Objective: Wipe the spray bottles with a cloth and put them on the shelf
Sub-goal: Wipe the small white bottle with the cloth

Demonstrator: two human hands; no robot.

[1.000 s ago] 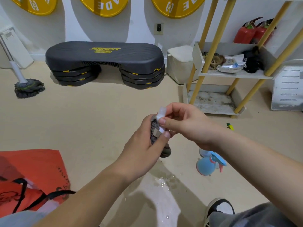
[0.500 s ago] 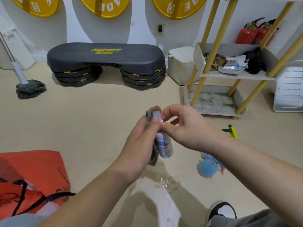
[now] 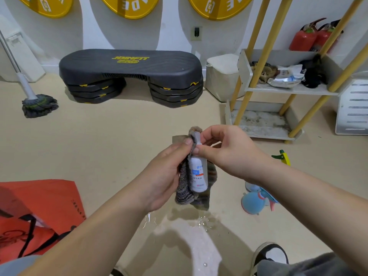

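Note:
A small white spray bottle with a blue label hangs upright in front of me. My right hand pinches it near the neck. My left hand holds a grey striped cloth against the bottle's left side and over its cap. A blue spray bottle lies on the floor to the right, and a yellow-green spray bottle sits farther right, partly hidden by my right forearm. The white shelf with yellow posts stands at the right.
Water is spilled on the floor below my hands. An orange bag lies at lower left. A black step platform, a mop and a white bin stand by the wall. Red fire extinguishers stand behind the shelf.
The cloth slid from around the bottle's body up to its cap, uncovering the white body and label. Both hands stayed in about the same place.

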